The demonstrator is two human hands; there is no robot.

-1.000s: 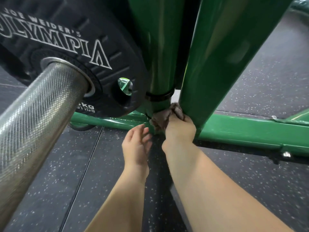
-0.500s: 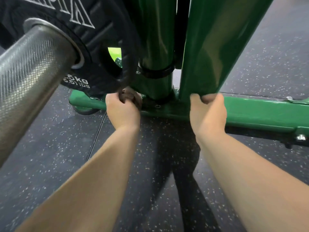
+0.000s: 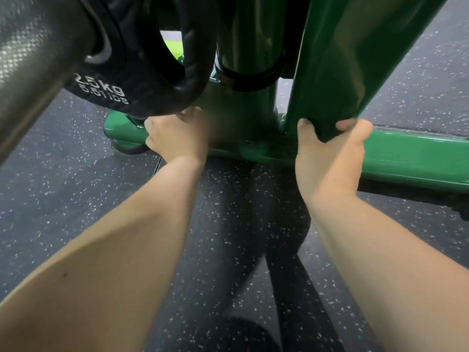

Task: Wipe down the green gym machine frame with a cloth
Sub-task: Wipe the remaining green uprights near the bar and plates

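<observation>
Since half a second back, left hand [image 3: 177, 134] has pushed further in against the base of the green frame [image 3: 406, 153], under the plate; the cloth it was bunching no longer shows, so it's either under that hand or hidden, can't tell which. Right hand [image 3: 330, 153] hasn't shifted.

Near: both bare forearms come in over the speckled dark floor [image 3: 63, 194]. Right hand grips the bottom of the slanted green post [image 3: 355, 59] on the right, thumb on its left edge, fingers curled round the right edge. Left hand is blurred, back up, fingers on the frame; whether they're curled on anything I can't tell.

Far: black weight plate [image 3: 142, 80] marked 2.5 kg hangs upper left on a knurled steel bar [image 3: 33, 59]. Round green upright [image 3: 251, 47] with a black collar [image 3: 251, 81] sits between plate and slanted post.
</observation>
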